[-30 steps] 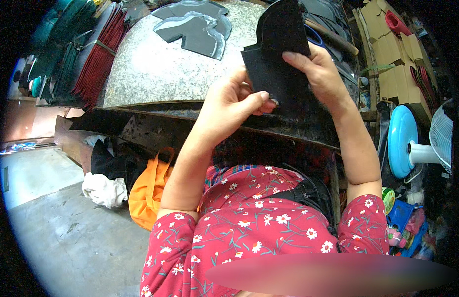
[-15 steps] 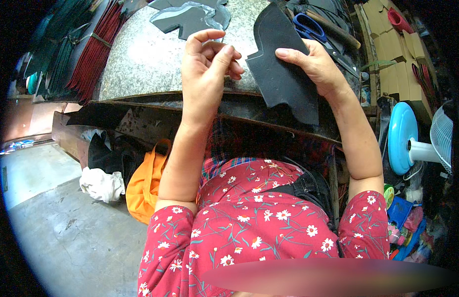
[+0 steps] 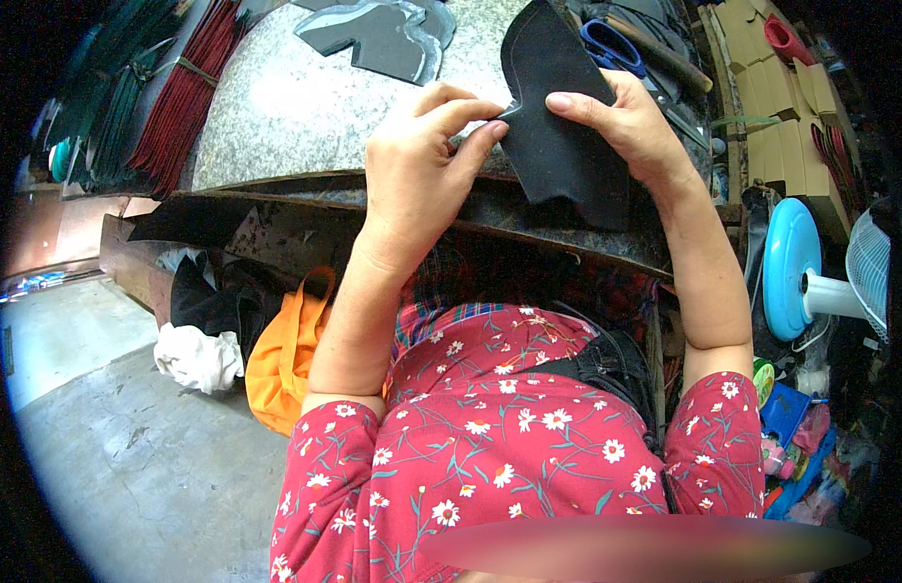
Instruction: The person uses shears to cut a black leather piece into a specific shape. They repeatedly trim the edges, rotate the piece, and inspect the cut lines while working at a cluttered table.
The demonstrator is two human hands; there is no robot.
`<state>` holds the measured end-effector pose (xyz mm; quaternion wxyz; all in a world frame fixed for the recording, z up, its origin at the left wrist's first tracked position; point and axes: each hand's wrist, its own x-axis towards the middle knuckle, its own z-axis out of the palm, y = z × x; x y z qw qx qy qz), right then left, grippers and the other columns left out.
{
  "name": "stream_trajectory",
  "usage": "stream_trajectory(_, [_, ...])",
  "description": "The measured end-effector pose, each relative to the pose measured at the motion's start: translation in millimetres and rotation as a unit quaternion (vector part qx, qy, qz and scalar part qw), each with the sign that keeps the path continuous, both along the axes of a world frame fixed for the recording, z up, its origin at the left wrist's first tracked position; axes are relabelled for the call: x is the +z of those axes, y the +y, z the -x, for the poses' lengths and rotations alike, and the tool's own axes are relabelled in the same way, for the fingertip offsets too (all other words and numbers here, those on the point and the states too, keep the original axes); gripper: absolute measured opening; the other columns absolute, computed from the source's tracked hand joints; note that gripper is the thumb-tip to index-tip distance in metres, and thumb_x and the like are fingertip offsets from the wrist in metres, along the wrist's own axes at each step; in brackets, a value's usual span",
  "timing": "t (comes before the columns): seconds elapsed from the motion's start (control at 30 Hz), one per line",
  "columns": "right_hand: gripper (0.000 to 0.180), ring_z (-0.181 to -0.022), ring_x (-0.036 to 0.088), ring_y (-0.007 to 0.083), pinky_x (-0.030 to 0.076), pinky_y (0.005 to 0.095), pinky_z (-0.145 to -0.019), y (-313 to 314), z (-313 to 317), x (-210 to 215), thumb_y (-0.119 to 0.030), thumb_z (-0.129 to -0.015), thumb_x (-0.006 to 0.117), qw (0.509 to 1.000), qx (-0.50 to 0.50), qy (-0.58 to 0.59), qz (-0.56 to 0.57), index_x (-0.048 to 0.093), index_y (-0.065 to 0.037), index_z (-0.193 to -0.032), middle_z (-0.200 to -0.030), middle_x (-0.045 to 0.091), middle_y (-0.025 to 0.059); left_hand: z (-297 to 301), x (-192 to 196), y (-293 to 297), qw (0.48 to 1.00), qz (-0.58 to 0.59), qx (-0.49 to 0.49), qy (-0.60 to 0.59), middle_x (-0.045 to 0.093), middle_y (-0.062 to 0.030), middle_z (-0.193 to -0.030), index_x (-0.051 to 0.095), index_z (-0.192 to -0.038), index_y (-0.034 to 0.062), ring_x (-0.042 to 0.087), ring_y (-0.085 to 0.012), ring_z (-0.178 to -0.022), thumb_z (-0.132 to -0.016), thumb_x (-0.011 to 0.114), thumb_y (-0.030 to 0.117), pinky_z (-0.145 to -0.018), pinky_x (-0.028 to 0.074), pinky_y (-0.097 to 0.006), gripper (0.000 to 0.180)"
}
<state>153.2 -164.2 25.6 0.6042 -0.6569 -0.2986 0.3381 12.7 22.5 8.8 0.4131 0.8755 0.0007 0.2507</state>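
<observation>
A black, curved cut piece of leather-like sheet lies partly on the speckled stone slab and hangs over its near edge. My left hand pinches the piece's left edge between thumb and fingertips. My right hand presses on its right side with the thumb on top. More dark cut pieces lie farther back on the slab.
Blue-handled scissors lie behind the piece, by tan boxes at the right. Bundles of red and green strips lean at the left. Below the bench sit an orange bag and white cloth. A blue and white fan stands right.
The black piece has come down from being held upright to lying on the slab. My left hand, raised away half a second ago, now pinches its left edge.
</observation>
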Motion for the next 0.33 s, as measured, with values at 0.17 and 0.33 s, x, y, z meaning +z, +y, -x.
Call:
stream_trajectory(0.17, [0.030, -0.076, 0.069, 0.0108, 0.056, 0.0252, -0.069, -0.7, 1.8, -1.8, -0.026, -0.090, 0.074, 1.000, -0.003, -0.003, 0.000, 0.070, -0.001, -0.106, -0.092, 0.073, 0.0047, -3.8, -3.1, -2.4, 0.996, -0.029, 0.042, -0.077, 0.068, -0.0055, -0.089, 0.075, -0.094, 0.0102, 0.066, -0.0235, -0.076, -0.082, 0.076, 0.015, -0.068, 0.052, -0.034, 0.013])
stream_trajectory(0.33, [0.033, -0.076, 0.069, 0.0110, 0.056, 0.0258, -0.069, -1.3, -2.6, -5.2, -0.029, -0.090, 0.075, 0.999, 0.015, -0.039, 0.018, 0.071, -0.001, -0.106, -0.091, 0.073, 0.0051, -2.8, -5.2, -1.7, 1.000, -0.007, 0.015, -0.010, 0.068, -0.0047, -0.088, 0.075, -0.092, 0.0119, 0.066, -0.0235, -0.077, -0.082, 0.076, 0.015, -0.069, 0.052, -0.034, 0.011])
